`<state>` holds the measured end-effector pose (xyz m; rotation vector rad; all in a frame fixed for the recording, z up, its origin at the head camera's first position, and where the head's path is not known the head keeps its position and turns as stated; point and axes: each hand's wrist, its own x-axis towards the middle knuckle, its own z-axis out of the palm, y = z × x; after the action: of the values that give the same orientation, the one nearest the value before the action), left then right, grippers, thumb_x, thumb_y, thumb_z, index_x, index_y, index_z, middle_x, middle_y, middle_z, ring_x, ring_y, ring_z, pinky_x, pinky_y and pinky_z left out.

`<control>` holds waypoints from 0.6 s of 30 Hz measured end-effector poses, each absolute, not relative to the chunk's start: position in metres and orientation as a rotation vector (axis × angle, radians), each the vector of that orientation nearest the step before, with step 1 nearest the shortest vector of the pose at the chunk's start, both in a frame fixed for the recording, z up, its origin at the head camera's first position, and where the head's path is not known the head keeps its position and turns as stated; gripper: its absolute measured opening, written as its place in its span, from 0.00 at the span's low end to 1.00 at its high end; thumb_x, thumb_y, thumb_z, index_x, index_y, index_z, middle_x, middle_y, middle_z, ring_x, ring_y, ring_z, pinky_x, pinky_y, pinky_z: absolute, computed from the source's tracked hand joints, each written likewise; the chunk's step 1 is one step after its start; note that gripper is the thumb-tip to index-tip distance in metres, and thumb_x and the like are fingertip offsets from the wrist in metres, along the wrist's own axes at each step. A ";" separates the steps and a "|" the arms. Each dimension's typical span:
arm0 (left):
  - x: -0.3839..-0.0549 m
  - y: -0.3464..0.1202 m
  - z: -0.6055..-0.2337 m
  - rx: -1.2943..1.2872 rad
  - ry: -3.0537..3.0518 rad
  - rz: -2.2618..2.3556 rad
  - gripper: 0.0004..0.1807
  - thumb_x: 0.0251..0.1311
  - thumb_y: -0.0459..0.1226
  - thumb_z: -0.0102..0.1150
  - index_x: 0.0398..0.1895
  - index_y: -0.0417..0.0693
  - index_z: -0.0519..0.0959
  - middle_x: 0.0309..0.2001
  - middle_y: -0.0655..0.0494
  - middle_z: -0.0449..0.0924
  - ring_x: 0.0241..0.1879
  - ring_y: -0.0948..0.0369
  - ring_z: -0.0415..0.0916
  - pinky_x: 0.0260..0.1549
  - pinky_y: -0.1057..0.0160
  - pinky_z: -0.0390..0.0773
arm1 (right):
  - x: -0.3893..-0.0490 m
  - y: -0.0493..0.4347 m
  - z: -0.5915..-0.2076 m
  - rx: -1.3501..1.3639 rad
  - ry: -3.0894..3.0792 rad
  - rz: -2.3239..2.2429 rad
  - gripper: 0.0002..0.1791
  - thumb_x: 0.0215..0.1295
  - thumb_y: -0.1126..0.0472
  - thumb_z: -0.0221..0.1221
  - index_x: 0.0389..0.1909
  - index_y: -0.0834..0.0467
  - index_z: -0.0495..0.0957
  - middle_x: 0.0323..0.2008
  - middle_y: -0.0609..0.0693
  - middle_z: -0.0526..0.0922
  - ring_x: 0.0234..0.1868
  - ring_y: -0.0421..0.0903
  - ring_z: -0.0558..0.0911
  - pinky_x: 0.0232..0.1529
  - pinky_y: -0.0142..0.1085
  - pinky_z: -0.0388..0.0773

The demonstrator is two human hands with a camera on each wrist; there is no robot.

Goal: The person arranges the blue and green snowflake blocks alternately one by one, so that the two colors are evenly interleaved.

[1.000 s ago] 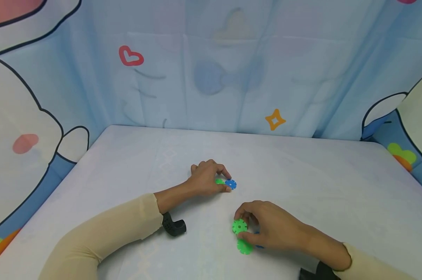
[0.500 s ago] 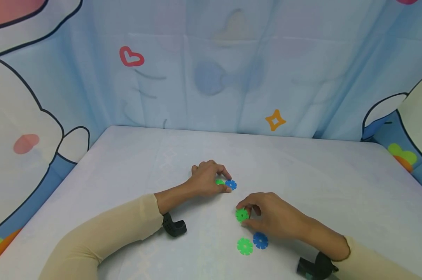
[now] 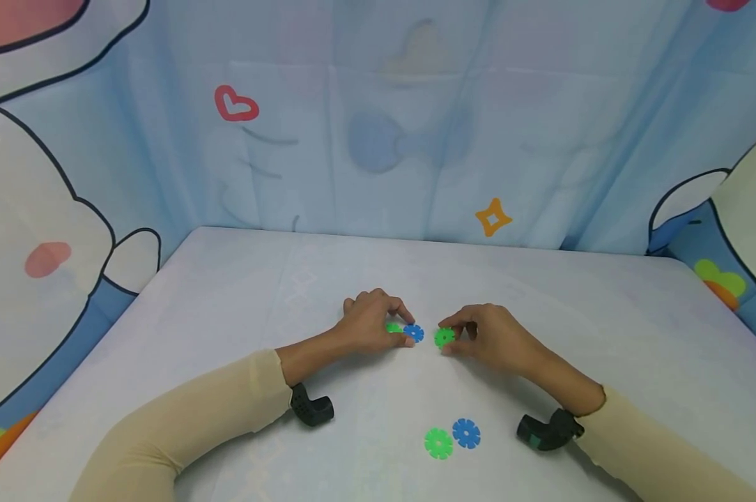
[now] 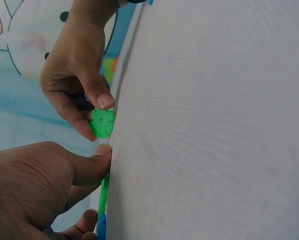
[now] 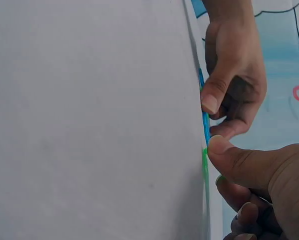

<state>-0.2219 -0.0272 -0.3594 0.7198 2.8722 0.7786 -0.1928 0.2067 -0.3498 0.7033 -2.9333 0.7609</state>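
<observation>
My left hand rests on the white table, with thumb and index finger pinching a flat blue notched disc at its edges. A green notched disc adjoins it, partly covered by that hand. Just to the right, my right hand pinches another green notched disc between thumb and fingers; a narrow gap separates it from the blue one in the head view. The left wrist view shows this green disc tilted up, its notches facing the camera. More blue shows beyond the left thumb in the right wrist view.
Nearer me on the white table lie a loose green disc and a loose blue disc, side by side. Black wrist cameras hang below both forearms. A printed blue curtain stands behind the table.
My right hand has lifted the green disc away from the loose pair and carried it forward, close to the blue disc. The left hand has kept its place.
</observation>
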 end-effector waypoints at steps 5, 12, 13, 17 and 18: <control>-0.222 -0.027 -0.361 0.725 2.879 0.780 0.16 0.53 0.52 0.72 0.44 0.64 0.85 0.48 0.57 0.78 0.51 0.55 0.71 0.48 0.50 0.63 | -0.203 0.208 -0.353 0.682 -2.922 0.775 0.18 0.49 0.56 0.75 0.42 0.56 0.88 0.25 0.42 0.80 0.28 0.41 0.71 0.27 0.29 0.69; -0.221 -0.027 -0.360 0.723 2.879 0.779 0.16 0.53 0.52 0.71 0.45 0.64 0.85 0.48 0.57 0.78 0.50 0.56 0.71 0.47 0.51 0.62 | -0.211 0.207 -0.356 0.660 -2.948 0.803 0.18 0.51 0.57 0.74 0.44 0.57 0.87 0.28 0.44 0.82 0.29 0.41 0.73 0.29 0.30 0.71; -0.222 -0.027 -0.360 0.723 2.878 0.779 0.16 0.53 0.52 0.71 0.45 0.64 0.85 0.48 0.57 0.78 0.50 0.56 0.71 0.47 0.51 0.62 | -0.211 0.207 -0.357 0.661 -2.950 0.809 0.18 0.51 0.57 0.74 0.44 0.57 0.87 0.29 0.44 0.82 0.30 0.41 0.73 0.29 0.30 0.71; -0.221 -0.027 -0.360 0.723 2.876 0.777 0.16 0.53 0.52 0.71 0.45 0.64 0.85 0.48 0.56 0.78 0.50 0.56 0.71 0.47 0.51 0.62 | -0.212 0.206 -0.357 0.668 -2.955 0.833 0.18 0.53 0.58 0.73 0.45 0.58 0.86 0.29 0.44 0.82 0.31 0.42 0.73 0.31 0.30 0.72; -0.221 -0.027 -0.360 0.724 2.875 0.779 0.16 0.53 0.52 0.71 0.45 0.64 0.85 0.48 0.56 0.78 0.50 0.55 0.71 0.48 0.51 0.62 | -0.212 0.205 -0.357 0.670 -2.956 0.836 0.18 0.53 0.57 0.73 0.45 0.58 0.86 0.29 0.44 0.81 0.31 0.42 0.73 0.31 0.30 0.72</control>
<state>-0.2214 -0.0267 -0.3596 0.7240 2.8754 0.7786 -0.2122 0.2055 -0.3575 0.6698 -2.9559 0.8359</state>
